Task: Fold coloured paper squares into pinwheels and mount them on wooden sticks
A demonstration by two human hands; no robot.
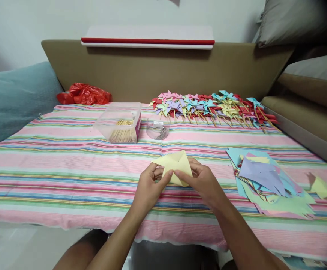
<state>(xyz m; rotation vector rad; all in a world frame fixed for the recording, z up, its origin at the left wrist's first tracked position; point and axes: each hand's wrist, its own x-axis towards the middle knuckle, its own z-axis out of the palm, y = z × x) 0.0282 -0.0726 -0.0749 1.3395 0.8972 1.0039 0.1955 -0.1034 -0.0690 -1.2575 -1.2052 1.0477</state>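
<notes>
Between both hands I hold a pale yellow paper pinwheel (177, 161) above the striped cloth, its corners folded toward the middle. My left hand (155, 178) grips its left side, thumb on the front and fingers behind. On the right side, my right hand (198, 174) pinches it the same way, the two thumb tips close together near the centre. Beyond the hands stand a clear plastic box (118, 123) of wooden sticks and a small round clear container (158, 129) with small metal pieces. To the right lies a pile of cut coloured paper (264, 180).
Finished pinwheels (208, 105) on sticks lie in a heap at the back right. A red plastic bag (84, 93) rests at the back left. A yellow paper piece (326, 191) sits at the right edge. Striped cloth (53, 165) covers the surface.
</notes>
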